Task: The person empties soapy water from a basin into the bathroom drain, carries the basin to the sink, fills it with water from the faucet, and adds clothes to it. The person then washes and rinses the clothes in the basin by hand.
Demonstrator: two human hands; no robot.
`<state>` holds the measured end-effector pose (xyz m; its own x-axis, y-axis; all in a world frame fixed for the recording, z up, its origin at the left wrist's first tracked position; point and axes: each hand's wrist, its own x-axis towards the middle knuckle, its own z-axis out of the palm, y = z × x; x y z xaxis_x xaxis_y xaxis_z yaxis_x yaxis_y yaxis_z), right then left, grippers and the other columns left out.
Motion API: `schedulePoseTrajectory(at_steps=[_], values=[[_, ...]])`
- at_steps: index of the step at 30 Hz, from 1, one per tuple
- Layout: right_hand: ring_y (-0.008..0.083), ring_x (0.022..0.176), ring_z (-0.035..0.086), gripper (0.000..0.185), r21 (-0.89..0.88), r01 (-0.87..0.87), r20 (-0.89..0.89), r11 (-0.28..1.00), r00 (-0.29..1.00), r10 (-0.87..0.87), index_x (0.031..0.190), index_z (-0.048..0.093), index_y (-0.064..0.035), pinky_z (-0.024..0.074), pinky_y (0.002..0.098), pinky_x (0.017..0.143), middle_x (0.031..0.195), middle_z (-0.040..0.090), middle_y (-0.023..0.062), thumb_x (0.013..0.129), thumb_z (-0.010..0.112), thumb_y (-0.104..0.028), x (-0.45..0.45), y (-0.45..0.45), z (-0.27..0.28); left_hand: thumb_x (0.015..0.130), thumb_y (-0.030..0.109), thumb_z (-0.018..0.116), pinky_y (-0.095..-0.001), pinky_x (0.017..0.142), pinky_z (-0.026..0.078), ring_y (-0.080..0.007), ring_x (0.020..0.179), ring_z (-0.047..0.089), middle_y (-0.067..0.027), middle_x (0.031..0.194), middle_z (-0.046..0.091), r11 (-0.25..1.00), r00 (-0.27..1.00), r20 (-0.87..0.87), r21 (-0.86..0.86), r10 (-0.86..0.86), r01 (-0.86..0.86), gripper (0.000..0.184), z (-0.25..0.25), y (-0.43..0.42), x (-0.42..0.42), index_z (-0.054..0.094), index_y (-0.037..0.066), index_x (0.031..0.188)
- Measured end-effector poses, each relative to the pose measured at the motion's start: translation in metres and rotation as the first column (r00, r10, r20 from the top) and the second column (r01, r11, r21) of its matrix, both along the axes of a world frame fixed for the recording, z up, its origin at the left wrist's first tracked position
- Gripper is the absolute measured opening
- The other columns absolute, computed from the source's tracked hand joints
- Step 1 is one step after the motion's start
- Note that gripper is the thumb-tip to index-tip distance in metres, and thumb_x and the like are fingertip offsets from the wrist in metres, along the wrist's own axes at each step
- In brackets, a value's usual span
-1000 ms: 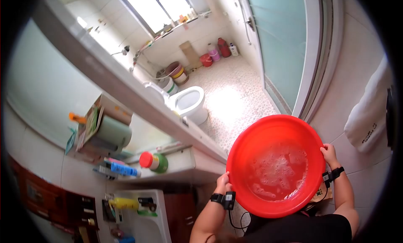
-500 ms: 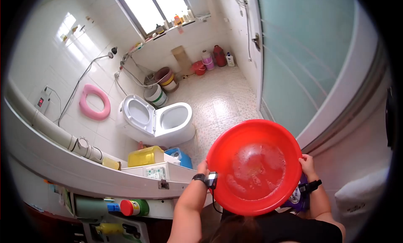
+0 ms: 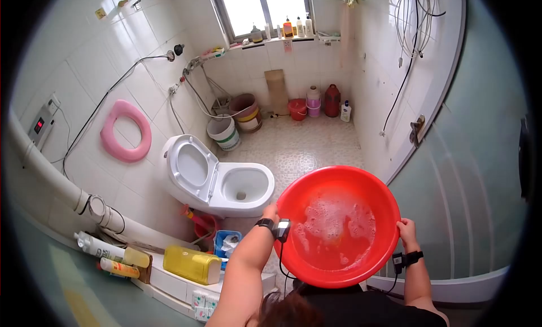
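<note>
Before the black-clothed torso (image 3: 361, 307), the fingers of the left hand (image 3: 271, 212) and right hand (image 3: 406, 231) pinch opposite edges of a round, smooth red plastic basin (image 3: 339, 180) holding frothy liquid (image 3: 333, 221). Beyond stand a glossy white toilet (image 3: 219, 183) and pebble-patterned floor tiles (image 3: 333, 152).

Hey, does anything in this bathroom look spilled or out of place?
No spill shows: the sudsy water sits inside the red basin, gripped by the left hand and right hand. The slightly odd thing is the pink ring: it looks like a toilet seat, yet it's against the wall, apart from the toilet.
</note>
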<state>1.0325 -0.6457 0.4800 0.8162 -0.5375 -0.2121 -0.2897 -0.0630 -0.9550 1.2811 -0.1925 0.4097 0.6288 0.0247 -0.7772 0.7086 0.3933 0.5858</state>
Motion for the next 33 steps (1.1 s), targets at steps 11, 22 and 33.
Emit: schedulePoseTrajectory(at_steps=[11,22,33], values=[[0.0131,0.067,0.060,0.019,0.077,-0.279,-0.116,0.957,0.951,0.287,0.089,0.064,0.0060,0.0477,0.0259,0.061,0.078,0.065,0.0076,0.076,0.054,-0.003,0.303,-0.033,-0.036,0.091,0.018,0.036,-0.0521,0.085,0.046,-0.0344,0.094,0.060,-0.0199,0.106,0.060,0.967,0.967,-0.018,-0.019,0.254,-0.254,0.028,0.100,-0.002,0.154,0.053,0.000,0.105],[0.0123,0.063,0.059,0.020,0.104,-0.312,-0.133,0.944,0.937,0.324,0.093,0.063,0.0036,0.0455,0.0246,0.053,0.078,0.064,0.0055,0.079,0.055,-0.008,0.576,0.014,-0.023,0.089,0.019,0.042,-0.0497,0.092,0.042,-0.0350,0.098,0.057,-0.0179,0.110,0.059,0.944,0.948,-0.011,-0.096,0.317,-0.316,0.030,0.045,0.074,0.386,0.053,-0.003,0.106],[0.0095,0.065,0.056,0.020,0.092,-0.466,-0.124,0.880,0.871,0.475,0.093,0.064,0.0034,0.0437,0.0238,0.055,0.078,0.063,0.0036,0.081,0.056,-0.011,0.813,0.095,0.023,0.089,0.024,0.035,-0.0500,0.090,0.042,-0.0328,0.098,0.058,-0.0154,0.111,0.060,0.920,0.930,-0.017,-0.140,0.367,-0.365,0.034,0.011,0.166,0.572,0.055,0.002,0.106]])
